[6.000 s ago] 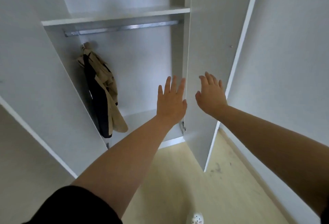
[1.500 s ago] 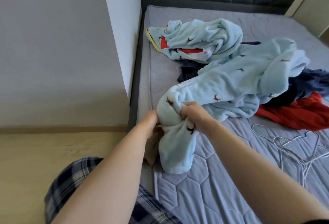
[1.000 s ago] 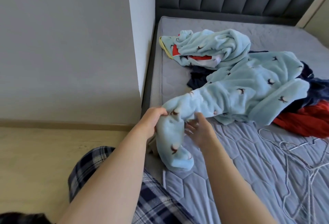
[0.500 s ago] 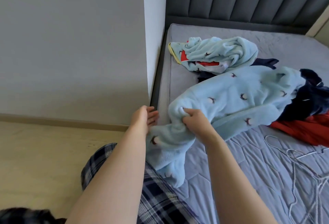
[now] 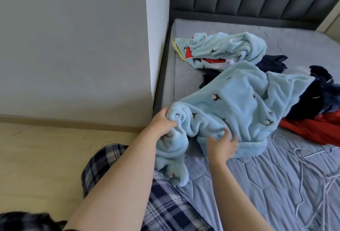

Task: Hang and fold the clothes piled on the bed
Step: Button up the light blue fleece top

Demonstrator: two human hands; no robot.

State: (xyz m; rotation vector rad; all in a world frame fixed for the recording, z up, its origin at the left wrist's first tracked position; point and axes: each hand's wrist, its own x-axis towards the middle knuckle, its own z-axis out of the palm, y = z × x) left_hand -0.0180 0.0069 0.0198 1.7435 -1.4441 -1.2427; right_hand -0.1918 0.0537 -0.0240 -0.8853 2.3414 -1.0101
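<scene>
Near bed (image 5: 170,87) edge, left hand (image 5: 163,122) grips fleece (image 5: 239,105); right hand (image 5: 220,145) touches.

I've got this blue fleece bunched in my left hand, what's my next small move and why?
Probably close the right hand on the hem it touches and draw it away from the left hand, spreading the blue fleece. It lies bunched and twisted, one end hanging off the mattress, too crumpled to fold or hang.

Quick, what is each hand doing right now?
Left hand: closed, gripping a bunched edge of the blue fleece garment.
Right hand: open, fingers spread, touching the same garment's hem.
</scene>
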